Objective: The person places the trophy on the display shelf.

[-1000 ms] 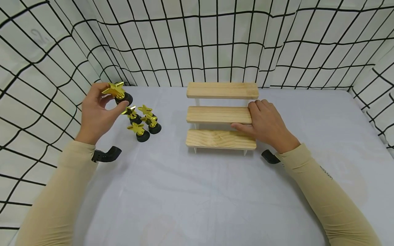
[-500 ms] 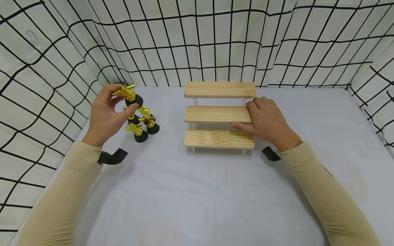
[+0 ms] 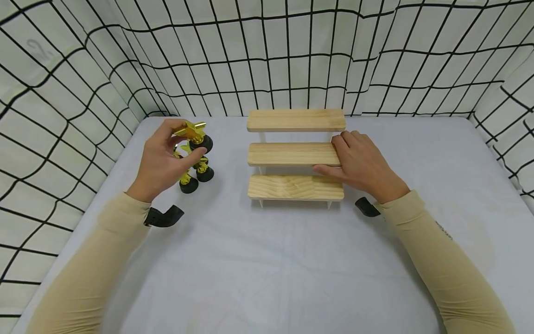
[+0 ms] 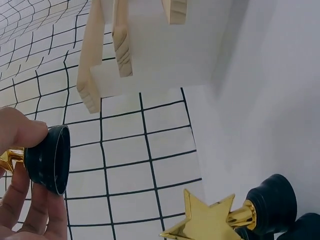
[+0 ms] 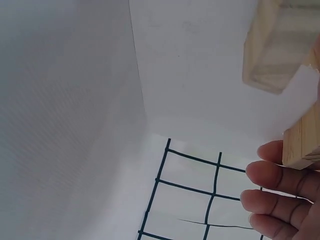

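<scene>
Between thumb and fingers my left hand [image 3: 160, 162] holds a gold star trophy [image 3: 201, 144] by its round black base, raised over the other trophies. In the left wrist view the hollow underside of that base [image 4: 61, 160] shows. Several like trophies [image 3: 205, 174] stand below on the table, partly hidden behind the hand; one gold star [image 4: 202, 217] faces the left wrist camera. My right hand [image 3: 364, 164] grips the right end of the middle board on a three-step wooden display stand [image 3: 292, 154]. Its fingers [image 5: 265, 200] reach around that board's end in the right wrist view.
White cloth [image 3: 267, 260] covers the table in front of the stand. Black wire mesh [image 3: 267, 60] with white behind it rises at the back and both sides. The stand's bottom board [image 3: 292, 187] and top board [image 3: 296, 120] carry nothing.
My left hand has moved right with the trophy, from the left of the group to over it. The right hand stays on the stand. The head view has shifted slightly.
</scene>
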A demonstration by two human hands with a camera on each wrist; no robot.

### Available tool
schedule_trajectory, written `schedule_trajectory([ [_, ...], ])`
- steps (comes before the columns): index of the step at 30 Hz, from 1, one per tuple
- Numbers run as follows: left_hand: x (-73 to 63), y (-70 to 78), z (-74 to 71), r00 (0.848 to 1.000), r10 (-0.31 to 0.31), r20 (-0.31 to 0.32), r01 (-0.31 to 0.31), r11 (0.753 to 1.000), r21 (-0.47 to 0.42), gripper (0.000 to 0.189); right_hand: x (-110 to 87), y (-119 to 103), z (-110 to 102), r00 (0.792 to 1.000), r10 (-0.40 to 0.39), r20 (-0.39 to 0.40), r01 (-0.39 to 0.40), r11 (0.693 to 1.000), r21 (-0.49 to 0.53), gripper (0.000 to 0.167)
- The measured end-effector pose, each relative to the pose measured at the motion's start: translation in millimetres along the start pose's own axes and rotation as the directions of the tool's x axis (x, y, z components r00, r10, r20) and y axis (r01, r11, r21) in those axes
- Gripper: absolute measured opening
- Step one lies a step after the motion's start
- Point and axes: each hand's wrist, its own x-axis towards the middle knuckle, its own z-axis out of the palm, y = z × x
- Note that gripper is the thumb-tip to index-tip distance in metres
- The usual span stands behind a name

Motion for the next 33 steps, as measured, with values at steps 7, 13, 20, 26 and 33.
schedule_trajectory([
  [7, -1.3, 5.5, 14.8, 0.997, 0.013, 0.075, -0.016, 0.999, 0.03, 0.05, -0.4, 1.0, 0.5, 1.0, -0.017, 0.009, 0.017, 1.0, 0.007, 0.091],
  [13, 0.0, 9.8, 29.0, 0.993, 0.047, 0.112, -0.042, 0.998, -0.046, 0.051, -0.8, 2.2, -0.1, 0.999, -0.016, 0.043, 0.016, 1.0, 0.006, 0.09],
  [20, -0.9, 14.0, 45.9, 0.985, 0.078, 0.154, -0.063, 0.993, -0.1, 0.05, -1.6, 3.7, 1.5, 0.999, 0.001, 0.051, -0.002, 1.0, 0.014, 0.091],
  [26, -2.3, 18.5, 58.7, 0.976, 0.113, 0.188, -0.094, 0.99, -0.105, 0.05, -0.1, 3.5, 2.9, 0.999, 0.002, 0.033, -0.003, 1.0, 0.021, 0.094],
  [33, -1.8, 26.0, 74.3, 0.963, 0.153, 0.223, -0.122, 0.982, -0.147, 0.053, -0.9, 3.5, 4.0, 1.0, 0.01, 0.028, -0.011, 1.0, 0.029, 0.093],
])
